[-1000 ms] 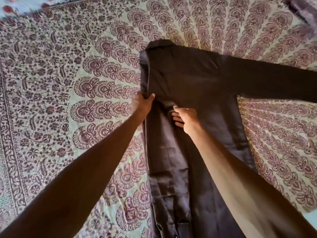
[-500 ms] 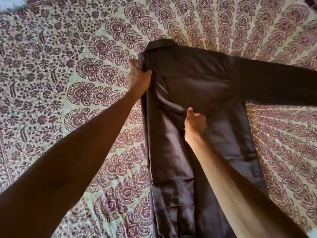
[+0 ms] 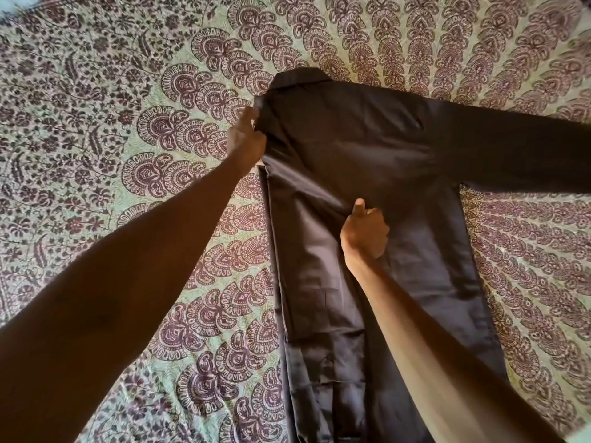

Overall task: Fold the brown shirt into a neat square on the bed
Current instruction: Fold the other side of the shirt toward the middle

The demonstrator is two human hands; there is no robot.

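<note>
The brown shirt lies flat on the patterned bedspread, collar away from me and hem running off the bottom of the view. Its left side is folded inward over the body, making a straight left edge. The right sleeve stretches out flat to the right. My left hand grips the folded edge at the left shoulder, just below the collar. My right hand is closed on the fabric at the inner edge of the folded panel, mid-chest, thumb pointing up. A taut crease runs between the two hands.
The bedspread, pale green with a maroon paisley mandala print, covers the whole view around the shirt. A strip of lighter fabric shows at the top left corner.
My left hand has slid up the folded edge from the mid-side to the shoulder. My right hand has shifted slightly right and turned thumb-up, pulling the fold taut.
</note>
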